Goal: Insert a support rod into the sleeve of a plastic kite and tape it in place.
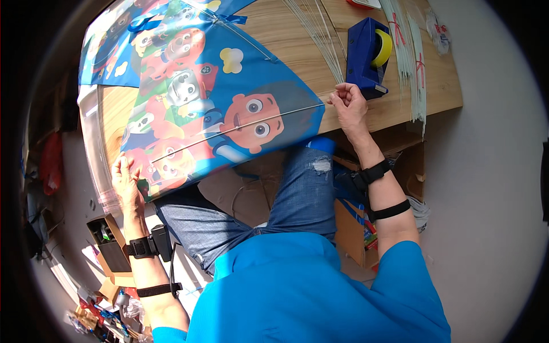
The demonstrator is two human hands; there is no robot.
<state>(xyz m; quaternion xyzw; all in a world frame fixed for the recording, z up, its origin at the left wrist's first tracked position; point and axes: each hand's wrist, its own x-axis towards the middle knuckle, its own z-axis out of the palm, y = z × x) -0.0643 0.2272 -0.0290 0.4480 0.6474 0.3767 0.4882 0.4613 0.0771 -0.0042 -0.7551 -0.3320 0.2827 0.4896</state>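
A blue kite (231,60) printed with cartoon figures spreads over the table's left half and hangs over its near edge toward my lap. A thin white rod (251,126) lies slantwise across it, ending at the right corner. By the kite's lower left edge, my left hand (128,186) is closed, its fingertips pinching the sheet. At the right corner my right hand (350,108) is closed, thumb and forefinger together at the rod's end. More rods and blue ribbon ties (229,19) show at the kite's top.
A blue tape dispenser (359,54) with yellow tape stands just beyond my right hand. Loose thin rods (320,37) and tied pale bundles (403,51) lie on the wooden table (440,86). Clear plastic (94,148) hangs along the left edge. Open boxes (108,243) stand lower left.
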